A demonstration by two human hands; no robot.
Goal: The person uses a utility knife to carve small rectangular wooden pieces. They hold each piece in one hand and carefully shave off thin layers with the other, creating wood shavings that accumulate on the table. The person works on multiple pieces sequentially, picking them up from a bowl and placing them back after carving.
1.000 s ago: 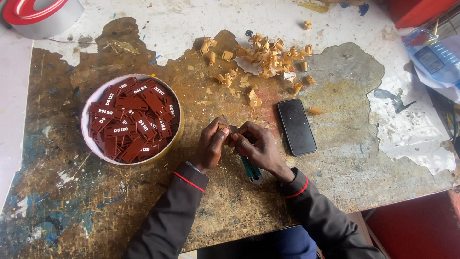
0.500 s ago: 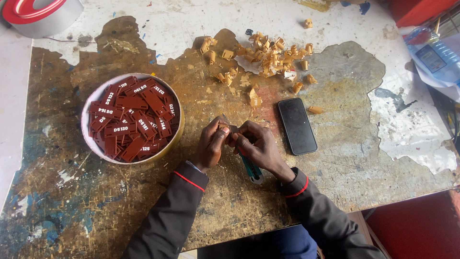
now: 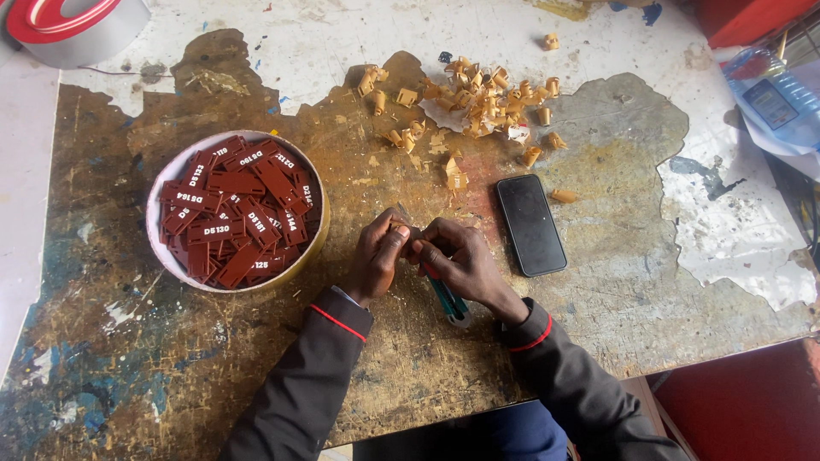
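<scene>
From the head camera, the left hand [image 3: 376,260] and right hand [image 3: 461,265] meet over the middle of the worn desk [image 3: 128,358], fingers pinched together on a small tan piece [image 3: 400,227] held up close for fine work, while the right also grips a teal-handled cutter [image 3: 448,300]. The bowl of dark red tags [image 3: 235,209] sits just left within reach, the black phone [image 3: 530,224] just right. Tan shavings [image 3: 478,98] lie well back, leaving bare desk near the front edge.

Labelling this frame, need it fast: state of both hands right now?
Left hand: closed, pinching a small tan piece at its fingertips.
Right hand: closed on a teal-handled tool, fingertips at the same piece.
</scene>
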